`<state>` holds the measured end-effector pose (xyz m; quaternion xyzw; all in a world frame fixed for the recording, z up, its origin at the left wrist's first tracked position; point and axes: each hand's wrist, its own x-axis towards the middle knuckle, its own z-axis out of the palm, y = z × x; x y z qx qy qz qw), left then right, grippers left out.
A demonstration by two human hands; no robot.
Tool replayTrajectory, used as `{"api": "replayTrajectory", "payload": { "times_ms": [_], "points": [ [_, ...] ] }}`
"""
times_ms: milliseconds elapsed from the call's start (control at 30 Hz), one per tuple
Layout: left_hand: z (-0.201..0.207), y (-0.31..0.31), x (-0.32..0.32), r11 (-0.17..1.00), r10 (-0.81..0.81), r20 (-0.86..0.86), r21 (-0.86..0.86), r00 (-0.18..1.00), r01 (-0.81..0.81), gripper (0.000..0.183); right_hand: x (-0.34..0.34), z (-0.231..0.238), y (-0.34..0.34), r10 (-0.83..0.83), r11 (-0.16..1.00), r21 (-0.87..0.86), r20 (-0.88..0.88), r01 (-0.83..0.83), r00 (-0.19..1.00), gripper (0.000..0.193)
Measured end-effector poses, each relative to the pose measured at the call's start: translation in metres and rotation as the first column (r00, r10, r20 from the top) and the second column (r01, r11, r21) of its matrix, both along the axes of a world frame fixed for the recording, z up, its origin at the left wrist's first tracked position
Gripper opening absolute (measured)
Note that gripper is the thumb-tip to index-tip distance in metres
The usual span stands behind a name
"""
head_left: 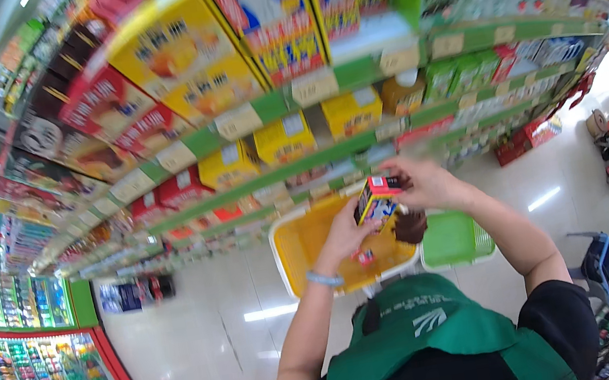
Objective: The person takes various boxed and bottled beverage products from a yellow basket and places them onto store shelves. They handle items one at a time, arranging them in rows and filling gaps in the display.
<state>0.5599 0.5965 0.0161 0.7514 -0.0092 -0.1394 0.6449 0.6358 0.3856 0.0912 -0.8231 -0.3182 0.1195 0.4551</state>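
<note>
My left hand (342,234) is closed around a small yellow, black and red box (378,200), held above a yellow basket (284,262). At the box's right end is my right hand (430,183). Its fingers are bent around something dark that I cannot make out clearly. Just below that hand shows a dark brown object (411,228), its kind unclear. Inside the yellow basket lies a small red and white item (365,256). A green basket (453,237) stands to the right of the yellow one, below my right forearm.
Store shelves with a green edge (267,112) and price tags cross in front, stocked with yellow boxes (285,138), red boxes and bottles. Red-framed drink coolers (49,370) stand at left. Dark packs (136,293) lie on the floor. A blue chair (596,259) is at right.
</note>
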Motion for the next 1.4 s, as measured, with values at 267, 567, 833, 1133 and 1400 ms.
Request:
{"api": "replayTrajectory", "payload": {
  "times_ms": [267,567,833,1133,1400],
  "points": [
    [0.154,-0.031,0.059,0.984,0.116,0.461,-0.173,0.88,-0.04,0.045,0.001,0.198,0.007,0.105,0.967,-0.211,0.839,0.142,0.533,0.047],
    [0.195,-0.066,0.1,0.793,-0.001,0.903,0.263,0.429,-0.55,0.067,0.047,0.281,0.013,0.19,0.795,-0.295,0.951,0.53,0.245,0.025],
    [0.179,-0.071,0.116,0.444,-0.368,0.751,0.66,0.548,-0.606,0.075,0.093,0.272,0.031,0.248,0.624,-0.349,0.937,0.699,0.247,0.018],
    [0.197,-0.066,0.128,0.293,-0.319,0.686,0.728,0.654,-0.62,0.074,0.126,0.246,0.045,0.219,0.609,-0.277,0.959,0.743,0.179,0.013],
    [0.2,-0.07,0.136,0.21,-0.336,0.676,0.732,0.655,-0.648,0.08,0.142,0.212,0.046,0.256,0.575,-0.056,0.96,0.816,-0.114,0.031]
  ]
}}
